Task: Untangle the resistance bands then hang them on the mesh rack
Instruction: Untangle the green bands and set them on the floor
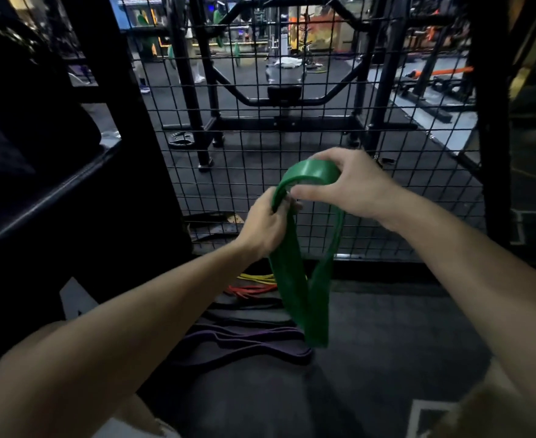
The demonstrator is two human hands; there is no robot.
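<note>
Wide green band, looped, hanging doubled

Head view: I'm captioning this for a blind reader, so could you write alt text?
Both hands, left hand and right hand, grip a green resistance band before a black mesh rack. Purple, red and yellow bands lie on the floor.

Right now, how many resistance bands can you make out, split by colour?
Green band, held by the left hand and right hand: 1
Yellow band, on the floor: 1
Red band: 1
Purple band: 1
Black band: 1, hard to separate in the dark
Total: 5
</note>
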